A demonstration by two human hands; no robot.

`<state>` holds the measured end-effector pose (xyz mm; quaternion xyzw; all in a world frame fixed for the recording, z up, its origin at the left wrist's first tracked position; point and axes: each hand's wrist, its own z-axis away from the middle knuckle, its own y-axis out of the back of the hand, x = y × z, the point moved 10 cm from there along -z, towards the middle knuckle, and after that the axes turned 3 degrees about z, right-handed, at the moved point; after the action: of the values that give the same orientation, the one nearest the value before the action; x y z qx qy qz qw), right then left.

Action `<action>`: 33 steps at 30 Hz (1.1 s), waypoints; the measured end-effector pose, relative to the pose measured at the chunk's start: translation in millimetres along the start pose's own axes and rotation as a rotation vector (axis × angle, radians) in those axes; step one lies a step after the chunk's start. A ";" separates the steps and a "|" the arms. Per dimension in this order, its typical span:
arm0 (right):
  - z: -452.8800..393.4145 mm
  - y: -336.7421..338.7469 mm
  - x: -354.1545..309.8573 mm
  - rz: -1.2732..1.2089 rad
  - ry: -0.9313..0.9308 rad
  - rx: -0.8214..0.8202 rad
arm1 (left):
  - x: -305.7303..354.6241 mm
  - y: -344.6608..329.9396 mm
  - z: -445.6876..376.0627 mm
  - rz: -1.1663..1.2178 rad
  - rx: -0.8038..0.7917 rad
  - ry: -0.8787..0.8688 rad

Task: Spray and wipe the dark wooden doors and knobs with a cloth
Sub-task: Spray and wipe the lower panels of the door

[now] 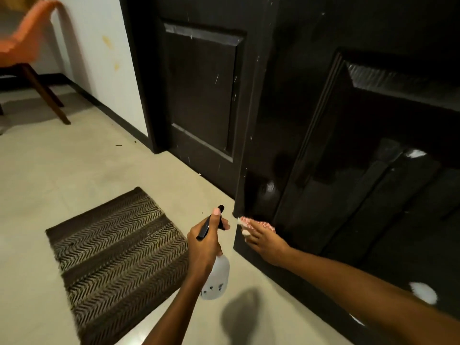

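A dark wooden panelled door [361, 150] stands open at the right, its lower edge near me. Behind it, a second dark door [201, 88] sits in its frame. My right hand [267, 241] presses a red-and-white patterned cloth [251, 224] flat against the bottom corner of the open door. Beside it, my left hand [206, 245] grips a translucent spray bottle [216, 280] with a black trigger head, its nozzle pointing towards the door's edge. No knob is in view.
A brown herringbone doormat [117, 252] lies on the pale tiled floor [74, 170] at the left. An orange chair [22, 46] with wooden legs stands at the far left by the white wall [99, 46]. White patches show on the door's lower right.
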<state>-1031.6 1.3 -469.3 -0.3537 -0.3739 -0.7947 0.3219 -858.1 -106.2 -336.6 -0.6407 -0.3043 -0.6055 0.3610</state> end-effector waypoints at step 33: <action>-25.1 -16.1 -74.6 0.059 0.298 0.125 | -58.9 32.1 10.8 -0.104 -0.044 0.071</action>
<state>-1011.7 7.4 -546.9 -0.2219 -0.3601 -0.8038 0.4183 -830.4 -112.1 -398.4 -0.6098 -0.3109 -0.6524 0.3253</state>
